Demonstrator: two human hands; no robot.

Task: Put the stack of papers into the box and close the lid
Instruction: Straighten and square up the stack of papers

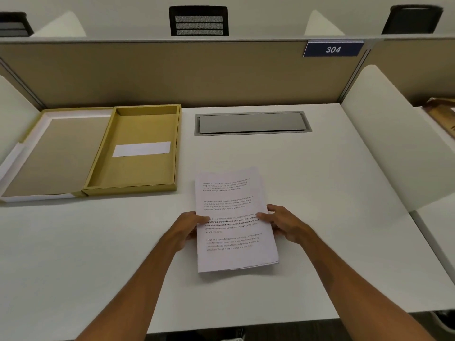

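Note:
A stack of white printed papers lies in the middle of the white desk. My left hand grips its left edge, thumb on top. My right hand grips its right edge the same way. At the far left stands an open yellow-brown box, with a white label strip on its floor. Its lid lies flat, open to the left of the box, inner side up. The box is about a hand's length from the papers' top left corner.
A grey cable hatch is set into the desk behind the papers. A tan partition with a blue "304" sign closes the back. White side dividers flank the desk. Black chairs show beyond.

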